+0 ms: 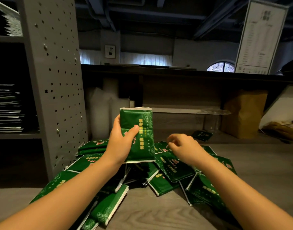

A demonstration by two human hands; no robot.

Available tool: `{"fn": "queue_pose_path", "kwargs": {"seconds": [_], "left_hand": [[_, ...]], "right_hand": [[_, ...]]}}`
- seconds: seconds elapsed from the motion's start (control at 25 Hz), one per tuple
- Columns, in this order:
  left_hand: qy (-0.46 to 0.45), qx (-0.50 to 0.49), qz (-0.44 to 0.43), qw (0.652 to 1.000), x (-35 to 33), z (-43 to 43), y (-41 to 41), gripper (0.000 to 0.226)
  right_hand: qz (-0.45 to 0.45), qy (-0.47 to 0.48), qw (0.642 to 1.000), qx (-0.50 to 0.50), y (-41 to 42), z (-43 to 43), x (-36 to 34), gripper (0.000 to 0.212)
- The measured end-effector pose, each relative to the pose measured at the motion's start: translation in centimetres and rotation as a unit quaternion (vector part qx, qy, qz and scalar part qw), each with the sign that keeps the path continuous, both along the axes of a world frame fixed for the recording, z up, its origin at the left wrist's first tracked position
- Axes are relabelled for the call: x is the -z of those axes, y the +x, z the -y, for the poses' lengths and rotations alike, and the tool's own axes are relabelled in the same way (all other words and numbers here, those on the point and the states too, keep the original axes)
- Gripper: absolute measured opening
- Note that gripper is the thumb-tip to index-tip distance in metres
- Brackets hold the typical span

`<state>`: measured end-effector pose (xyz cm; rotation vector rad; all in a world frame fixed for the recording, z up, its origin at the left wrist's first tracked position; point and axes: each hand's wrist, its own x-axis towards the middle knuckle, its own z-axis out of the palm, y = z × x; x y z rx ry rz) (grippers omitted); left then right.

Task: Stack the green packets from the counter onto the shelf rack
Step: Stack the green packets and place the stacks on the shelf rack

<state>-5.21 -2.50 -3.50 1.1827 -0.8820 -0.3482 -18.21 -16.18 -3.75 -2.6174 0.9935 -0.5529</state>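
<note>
Room: dark ceiling (159, 12) crossed by beams and pipes, pale curtains (145, 58) along the far wall, an arched window (220, 66) at right, a tall white banner (260, 37) leaning at upper right
Bench (150, 213): grey wood-grain top, running from the near edge back to a dark ledge (175, 72)
Pile (174, 170): green packets with gold lettering and white edges, strewn and overlapping across the middle of the bench, some flat, some tilted on others
Left hand (120, 143): above the pile, gripping a bundle (139, 130) of green packets upright, thumb across the printed front, fingers behind; several white edges show at the bundle's top
Right hand (184, 146): apart from the left, hovering over the pile just right of the bundle, fingers loosely curled, nothing in them
Rack (59, 80): grey, with a perforated side panel, standing at the bench's left end, just beside the pile
Stack (6, 108): flat packets lying one on another on the rack's middle shelf (16, 136), edges toward the camera, in shadow; more show higher up
Stray packet (202, 135): dark, lying alone at the back of the bench, well apart from the pile, near an upright brown bag (243, 113)
Rolls (99, 113): white, standing beside the rack at the back
</note>
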Motion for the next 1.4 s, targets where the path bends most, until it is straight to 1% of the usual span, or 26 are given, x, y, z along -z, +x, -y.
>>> {"fn": "queue_pose_path", "kwargs": {"seconds": [0.04,0.12,0.2,0.32,0.44,0.48,0.52,0.56,0.68,0.72,0.8,0.88,0.92,1.0,1.12,1.2,1.24,1.28,1.32,1.36,1.4], "left_hand": [[0.001,-0.018,-0.003,1.0,0.2,-0.2,0.2,0.035],[0.005,-0.042,-0.006,0.999,0.6,-0.7,0.5,0.034],[0.013,-0.049,-0.007,0.999,0.9,-1.1,0.7,0.034],[0.018,-0.049,-0.011,0.999,1.2,-1.4,0.7,0.037],[0.017,-0.047,-0.008,0.999,1.3,-1.4,0.6,0.04],[0.017,-0.046,-0.008,0.999,1.3,-1.5,0.5,0.039],[0.018,-0.046,-0.01,0.999,1.2,-1.6,0.5,0.039],[0.018,-0.046,-0.013,0.999,1.2,-1.6,0.5,0.039],[0.02,-0.045,-0.014,0.999,1.1,-1.7,0.3,0.039],[0.023,-0.045,-0.014,0.999,1.1,-1.7,0.2,0.042],[0.019,-0.05,-0.021,0.998,1.2,-1.7,0.0,0.046],[0.017,-0.059,-0.025,0.998,1.3,-1.6,-0.1,0.051],[0.018,-0.061,-0.025,0.998,1.3,-1.6,-0.2,0.051],[0.024,-0.064,-0.023,0.997,1.2,-1.7,-0.5,0.052],[0.042,-0.067,-0.015,0.997,1.3,-1.6,-0.8,0.06],[0.051,-0.065,-0.015,0.996,1.4,-1.5,-0.7,0.062],[0.054,-0.063,-0.023,0.996,1.4,-1.4,-0.6,0.062],[0.054,-0.059,-0.036,0.996,1.6,-1.3,-0.4,0.062],[0.049,-0.057,-0.045,0.996,1.7,-1.1,-0.3,0.06],[0.047,-0.058,-0.051,0.996,1.9,-1.1,-0.2,0.057],[0.048,-0.061,-0.053,0.996,2.0,-1.0,-0.1,0.056]], "right_hand": [[-0.071,-0.024,0.997,0.014,0.0,0.1,0.2,0.028],[-0.157,-0.026,0.987,0.03,-0.1,-0.2,0.5,0.032],[-0.195,-0.021,0.98,0.034,-0.1,-0.5,0.7,0.034],[-0.21,0.019,0.977,0.018,-0.2,-1.0,0.6,0.05],[-0.149,0.077,0.986,-0.003,-0.5,-1.0,0.3,0.073],[-0.119,0.1,0.988,-0.003,-0.5,-0.8,0.3,0.078],[-0.088,0.124,0.988,0.0,-0.4,-0.5,0.2,0.076],[-0.053,0.146,0.988,-0.001,-0.4,-0.1,0.1,0.067],[0.096,0.216,0.971,-0.03,-0.5,0.4,-0.2,0.021],[0.155,0.224,0.961,-0.043,-0.5,0.0,-0.3,0.014],[0.254,0.202,0.943,-0.068,-0.3,-1.0,-0.6,0.013],[0.308,0.191,0.926,-0.104,0.0,-2.6,-1.0,0.018],[0.329,0.206,0.913,-0.126,0.1,-3.5,-1.1,0.019],[0.354,0.212,0.898,-0.154,0.6,-4.9,-1.1,0.021],[0.357,0.192,0.893,-0.195,1.3,-6.3,-0.8,0.023],[0.345,0.21,0.894,-0.194,1.8,-6.7,-0.6,0.029],[0.332,0.2,0.903,-0.186,2.0,-6.7,-0.3,0.032],[0.306,0.159,0.923,-0.173,2.1,-6.6,0.0,0.036],[0.274,0.097,0.943,-0.159,2.2,-6.4,0.3,0.04],[0.251,0.036,0.956,-0.147,2.2,-6.3,0.7,0.043],[0.247,-0.004,0.959,-0.14,2.1,-6.3,0.9,0.045]]}}
